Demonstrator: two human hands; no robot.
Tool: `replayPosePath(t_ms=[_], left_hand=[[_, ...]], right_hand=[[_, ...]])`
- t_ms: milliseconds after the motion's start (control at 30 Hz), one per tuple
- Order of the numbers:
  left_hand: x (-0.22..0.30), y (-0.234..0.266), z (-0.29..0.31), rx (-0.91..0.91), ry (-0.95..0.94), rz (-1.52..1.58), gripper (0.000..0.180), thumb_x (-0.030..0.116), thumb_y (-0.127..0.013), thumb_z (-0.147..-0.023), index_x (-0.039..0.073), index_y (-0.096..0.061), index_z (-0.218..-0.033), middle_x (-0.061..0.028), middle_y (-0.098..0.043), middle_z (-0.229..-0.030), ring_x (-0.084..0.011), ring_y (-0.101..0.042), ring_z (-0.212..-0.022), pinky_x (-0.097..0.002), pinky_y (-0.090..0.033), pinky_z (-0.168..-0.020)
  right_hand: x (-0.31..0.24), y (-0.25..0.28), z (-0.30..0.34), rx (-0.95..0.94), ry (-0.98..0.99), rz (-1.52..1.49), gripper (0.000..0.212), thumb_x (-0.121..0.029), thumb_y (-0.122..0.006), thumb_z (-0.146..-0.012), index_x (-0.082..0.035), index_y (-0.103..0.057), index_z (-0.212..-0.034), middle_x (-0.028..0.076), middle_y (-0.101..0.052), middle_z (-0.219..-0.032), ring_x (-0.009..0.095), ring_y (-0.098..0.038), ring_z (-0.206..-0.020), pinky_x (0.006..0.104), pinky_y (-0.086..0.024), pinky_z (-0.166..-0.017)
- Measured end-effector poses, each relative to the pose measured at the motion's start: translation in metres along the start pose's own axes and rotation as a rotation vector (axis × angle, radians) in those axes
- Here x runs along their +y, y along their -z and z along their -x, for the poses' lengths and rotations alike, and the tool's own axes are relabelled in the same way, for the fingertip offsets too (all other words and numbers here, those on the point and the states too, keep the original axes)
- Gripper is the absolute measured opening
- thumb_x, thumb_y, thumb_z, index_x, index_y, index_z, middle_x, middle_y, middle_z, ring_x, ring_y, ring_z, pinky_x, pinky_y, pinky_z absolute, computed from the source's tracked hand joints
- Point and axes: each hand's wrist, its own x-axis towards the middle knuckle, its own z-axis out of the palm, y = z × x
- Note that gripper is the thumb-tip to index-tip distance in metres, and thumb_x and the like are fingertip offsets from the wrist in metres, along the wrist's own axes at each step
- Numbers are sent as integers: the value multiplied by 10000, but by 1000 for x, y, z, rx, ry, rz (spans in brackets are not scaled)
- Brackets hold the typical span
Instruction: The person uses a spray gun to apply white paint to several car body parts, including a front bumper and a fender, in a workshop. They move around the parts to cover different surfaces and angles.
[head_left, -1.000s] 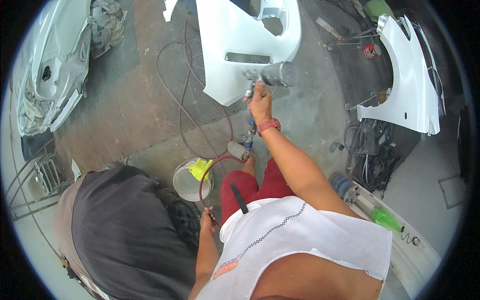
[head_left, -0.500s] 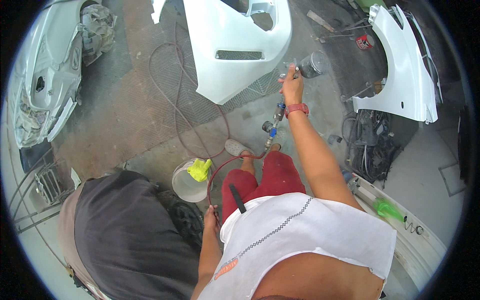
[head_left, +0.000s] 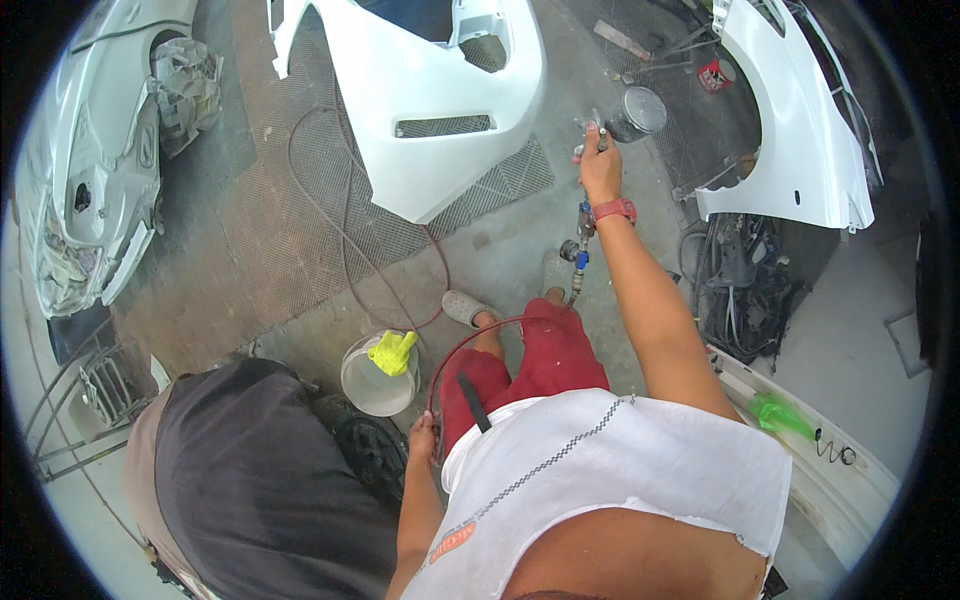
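Observation:
My right hand [head_left: 601, 172], with a red band at the wrist, is closed around a spray gun [head_left: 603, 138] out in front of me. The gun's round grey cup [head_left: 640, 112] shows just right of the fingers. Below the grip hang a fitting with a blue valve and a small dial [head_left: 570, 250]. From there a dark red air hose [head_left: 472, 342] curves across my thighs to my left hand [head_left: 423, 437], which is closed on it beside my hip. Nearest the gun, to its left, stands a white bumper-like panel [head_left: 440, 165] with a slot.
A white fender [head_left: 800, 150] stands at right on a thin metal stand. Near my left foot is a white bucket [head_left: 378, 392] with a yellow glove [head_left: 393, 352]. A dark-covered bulky shape [head_left: 270, 490] lies at left. Hose loops [head_left: 345, 225] trail over perforated floor mats.
My right hand and the spray gun have moved right, farther from the white panel. The view has shifted slightly. My left hand still grips the hose.

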Motion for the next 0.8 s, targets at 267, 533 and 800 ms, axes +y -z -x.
replayPosePath(t_ms=[267,533,800], left_hand=[[25,-81,41,1,-74,-73,423,476,-578,-1105,88,-740,-1145,26,-582,-781,-97,-506,-691,-290,-419,-644],[36,-214,47,24,-270,-340,512,494,-563,-1100,12,-736,-1108,-102,-719,-952,-210,-643,-910,-370,-513,-868],[59,-294,106,111,-409,-168,494,458,-528,-1125,27,-744,-1231,-110,-730,-1017,-214,-637,-961,-376,-507,-911]], right_hand=[[-6,44,7,-541,103,-32,673,-543,-595,-1066,60,-659,-1359,171,-737,-802,267,-722,-641,382,-573,-668],[-76,84,-116,-448,423,134,708,-570,-593,-1046,35,-646,-1410,319,-736,-1180,467,-715,-1107,487,-564,-967],[-90,89,-152,-367,619,-18,739,-574,-599,-1046,22,-589,-1482,343,-702,-1258,492,-675,-1202,493,-545,-1029]])
